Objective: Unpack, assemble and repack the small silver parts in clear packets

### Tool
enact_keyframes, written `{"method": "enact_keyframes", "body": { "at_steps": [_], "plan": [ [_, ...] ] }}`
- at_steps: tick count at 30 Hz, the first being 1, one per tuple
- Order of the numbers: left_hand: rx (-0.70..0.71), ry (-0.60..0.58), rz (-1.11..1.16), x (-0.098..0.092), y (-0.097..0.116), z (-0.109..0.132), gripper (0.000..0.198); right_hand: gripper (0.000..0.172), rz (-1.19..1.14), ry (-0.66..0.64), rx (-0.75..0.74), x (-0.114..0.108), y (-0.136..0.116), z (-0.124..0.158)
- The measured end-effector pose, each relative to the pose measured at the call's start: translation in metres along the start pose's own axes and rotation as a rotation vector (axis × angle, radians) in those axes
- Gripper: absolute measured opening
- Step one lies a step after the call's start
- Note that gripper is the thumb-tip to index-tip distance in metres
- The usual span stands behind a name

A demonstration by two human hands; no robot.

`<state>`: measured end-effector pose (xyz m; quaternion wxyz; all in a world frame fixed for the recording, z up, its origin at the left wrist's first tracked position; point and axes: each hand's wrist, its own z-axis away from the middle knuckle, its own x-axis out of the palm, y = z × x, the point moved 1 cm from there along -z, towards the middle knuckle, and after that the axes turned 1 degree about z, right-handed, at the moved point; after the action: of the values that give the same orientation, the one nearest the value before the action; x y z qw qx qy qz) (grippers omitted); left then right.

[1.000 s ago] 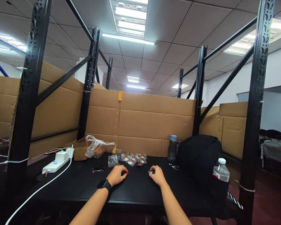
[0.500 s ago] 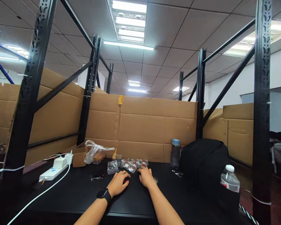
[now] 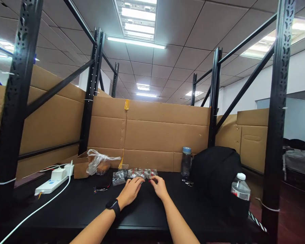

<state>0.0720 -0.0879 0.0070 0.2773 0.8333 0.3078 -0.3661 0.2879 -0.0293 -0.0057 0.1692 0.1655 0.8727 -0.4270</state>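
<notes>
**Work Status: In Progress**

Table [image 3: 142, 217]: supports the work. Left hand [image 3: 130, 191]: palm down, fingers curved; grip cannot be determined. Right hand [image 3: 158, 187]: thumb and forefinger appear to pinch a red piece [image 3: 149, 180], near the left fingertips. Beyond: packets [image 3: 142, 173], bunched before the cardboard [image 3: 152, 135]. Judged status: one piece in work, not yet released; finished count indeterminable.

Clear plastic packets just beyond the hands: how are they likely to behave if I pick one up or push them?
The clear plastic packets are probably floppy, judging by their crinkled surfaces. Their glossy shine suggests they may slip. Bunched closely, they might shift together if pushed.
</notes>
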Motion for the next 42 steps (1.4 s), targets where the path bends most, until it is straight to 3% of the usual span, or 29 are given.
{"method": "enact_keyframes", "body": {
  "at_steps": [3, 5, 11, 16, 19, 26, 34, 42],
  "plan": [
    [-0.006, 0.053, 0.046, 0.011, 0.014, -0.017, 0.035, 0.052, -0.344, 0.033, 0.116, -0.007, 0.004, 0.001],
    [-0.039, 0.087, 0.057, 0.021, 0.022, -0.023, 0.035, 0.059, -0.436, 0.029, 0.177, -0.011, 0.006, 0.004],
    [-0.003, -0.005, -0.058, 0.035, 0.035, -0.011, 0.05, 0.042, -0.184, 0.042, 0.111, -0.017, 0.009, 0.01],
    [-0.149, 0.158, -0.01, 0.028, 0.026, -0.009, 0.055, 0.035, -0.17, 0.011, 0.063, -0.017, 0.01, 0.008],
    [-0.152, 0.116, 0.047, 0.03, 0.02, -0.01, 0.06, 0.038, -0.249, -0.041, 0.076, -0.015, 0.007, 0.008],
    [-0.102, 0.078, 0.159, 0.03, 0.025, -0.01, 0.034, 0.046, -0.493, -0.169, 0.14, -0.012, -0.011, 0.016],
    [-0.134, 0.077, 0.259, 0.03, 0.018, -0.012, 0.023, 0.052, -0.67, -0.263, 0.256, -0.007, -0.018, 0.022],
    [-0.152, 0.143, 0.189, 0.026, 0.028, -0.011, 0.022, 0.059, -0.581, -0.248, 0.247, -0.004, -0.019, 0.022]
  ]
}}
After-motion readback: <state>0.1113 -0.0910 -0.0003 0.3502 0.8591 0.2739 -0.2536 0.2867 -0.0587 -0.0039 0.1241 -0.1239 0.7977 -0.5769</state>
